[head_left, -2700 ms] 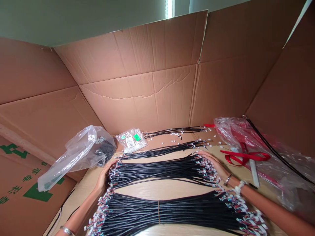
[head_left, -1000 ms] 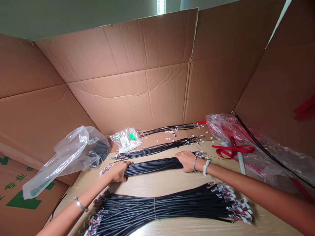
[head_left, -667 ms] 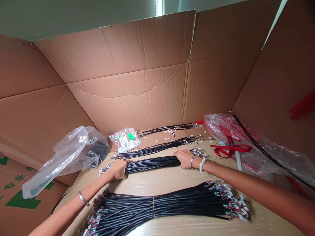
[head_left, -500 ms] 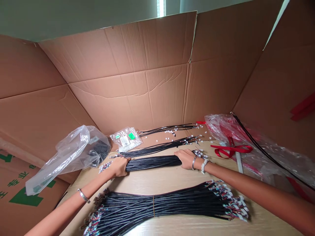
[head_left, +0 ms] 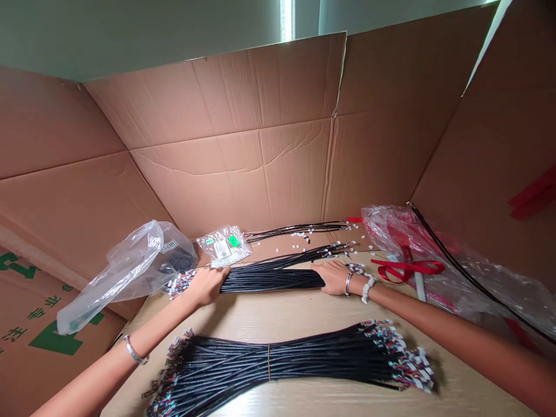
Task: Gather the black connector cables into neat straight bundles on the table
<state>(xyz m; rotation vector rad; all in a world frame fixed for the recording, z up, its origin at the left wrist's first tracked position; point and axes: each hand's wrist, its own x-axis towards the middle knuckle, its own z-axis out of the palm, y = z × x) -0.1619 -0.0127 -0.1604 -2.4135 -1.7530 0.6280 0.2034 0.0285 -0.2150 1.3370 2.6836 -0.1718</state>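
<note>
My left hand (head_left: 210, 285) is closed round the left end of a bundle of black cables (head_left: 271, 280), whose white connectors stick out past it. At the other end my right hand (head_left: 330, 277) grips the same bundle, thumb and fingers hidden in part. The bundle lies level between the hands, over the table's back part. Nearer to me lies a larger cable bundle (head_left: 304, 362), tied at its middle with a thin band, its connectors fanned out at both ends. Just behind the held bundle is a loose row of cables (head_left: 299, 256).
Cardboard walls (head_left: 230, 145) enclose the wooden table (head_left: 243, 318). At the left stands a clear plastic bag (head_left: 130, 266); a small labelled bag (head_left: 223, 246) lies at the back. Small white connectors (head_left: 299, 234) are scattered there. Plastic wrap (head_left: 460, 278) and red ribbon (head_left: 406, 269) lie right.
The held bundle has shifted slightly up and away from me, now overlapping the cables behind at the left. Both hands stay closed on it. The view has tilted a little.
</note>
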